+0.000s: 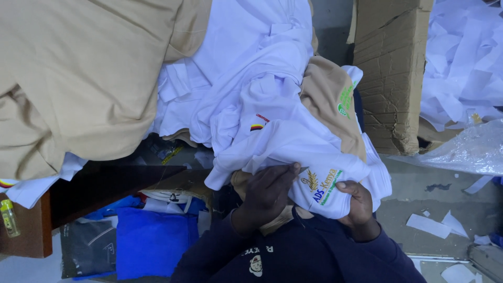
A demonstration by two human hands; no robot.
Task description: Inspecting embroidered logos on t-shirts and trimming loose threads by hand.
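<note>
Seen from above, looking down at a person's two hands in a cluttered sewing workspace. At the far left a small yellow bottle (9, 217) stands on a wooden ledge (31, 230). Above it lies a large heap of tan cloth (84, 73), spilling over the edge. Below the ledge, on the floor, sits a folded blue cloth (149, 243).

In the middle is a pile of white shirts (246, 78). The nearest white shirt (309, 157) hangs down from this pile to the person's lap, its embroidered emblem facing up. The left hand (267, 194) rests on the shirt's lower fold, thumb and forefinger pinched together on something small and dark at the emblem's edge — too small to tell what. The right hand (356, 202) is clamped on the same shirt from the other side, its fingers tucked under the cloth and thumb on top.

A tan shirt (330, 99) lies just behind. Further right stands a worn cardboard box (390, 68), then a heap of white scraps (466, 57) and clear plastic sheeting (466, 149).
</note>
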